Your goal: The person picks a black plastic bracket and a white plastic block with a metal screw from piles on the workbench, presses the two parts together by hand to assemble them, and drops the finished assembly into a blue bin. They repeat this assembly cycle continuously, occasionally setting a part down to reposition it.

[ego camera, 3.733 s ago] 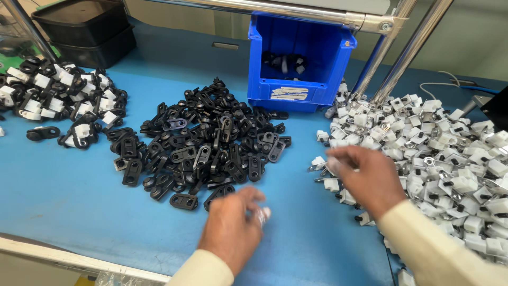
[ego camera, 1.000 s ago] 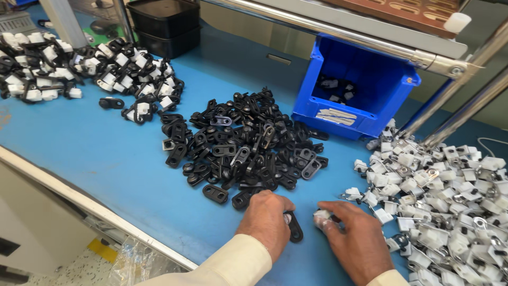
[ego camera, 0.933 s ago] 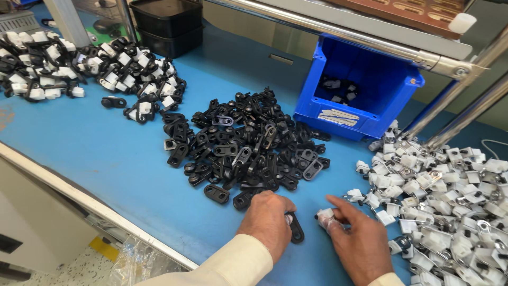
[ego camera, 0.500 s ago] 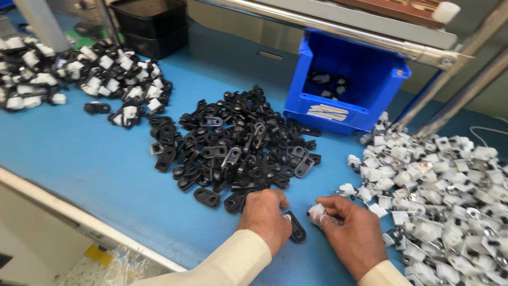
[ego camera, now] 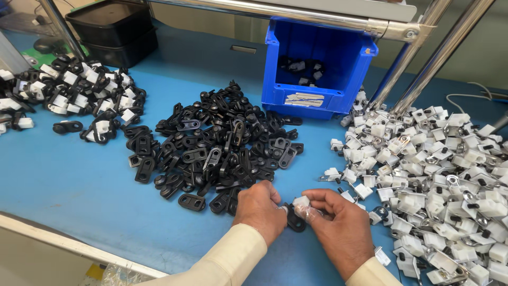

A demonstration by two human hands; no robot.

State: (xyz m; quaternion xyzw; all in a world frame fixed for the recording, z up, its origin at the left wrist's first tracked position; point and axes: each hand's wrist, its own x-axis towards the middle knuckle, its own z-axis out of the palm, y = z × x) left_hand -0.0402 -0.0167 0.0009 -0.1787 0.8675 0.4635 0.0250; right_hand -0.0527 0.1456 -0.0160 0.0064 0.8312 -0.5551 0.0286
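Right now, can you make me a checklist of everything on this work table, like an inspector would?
Surface: blue table, bare at the near left.
Job's things: black piece and small white block, pressed together between both hands.
Clutter: pile of black pieces in the middle; pile of white blocks at right; pile of joined black-and-white parts at far left.
Grippers: left hand grips the black piece; right hand pinches the white block.
Cables: one pale cable at far right.
Surroundings: blue bin holding a few parts; black trays; metal frame tubes.
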